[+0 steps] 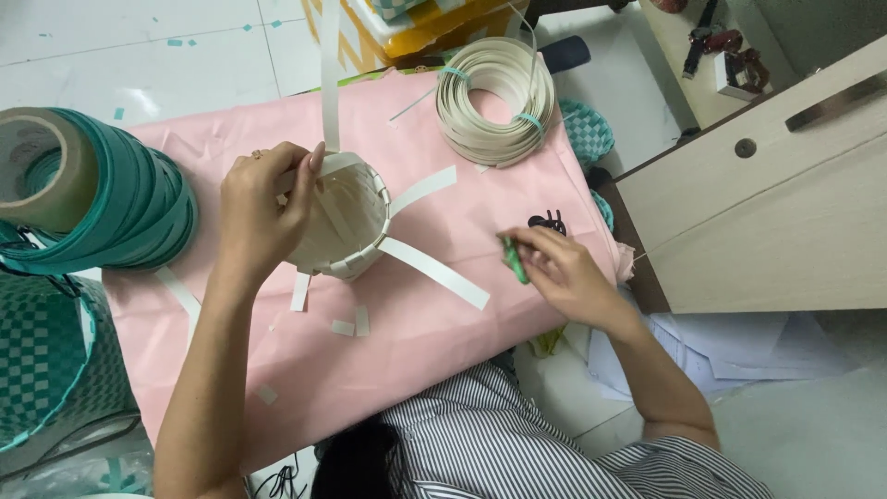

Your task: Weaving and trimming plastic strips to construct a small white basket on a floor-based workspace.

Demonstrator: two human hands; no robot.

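Left hand (259,208): grip closed on the rim of the small cream woven basket (346,222), which lies on its side on the pink sheet (407,342).
Right hand (559,268): fingers pinched on a small green tool (514,261).
Relation: basket lies left of the right grip; loose strip (434,273) points toward it.

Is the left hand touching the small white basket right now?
Touching. The head view shows the left hand gripping the rim of the white woven basket, fingers curled over its edge with no gap.
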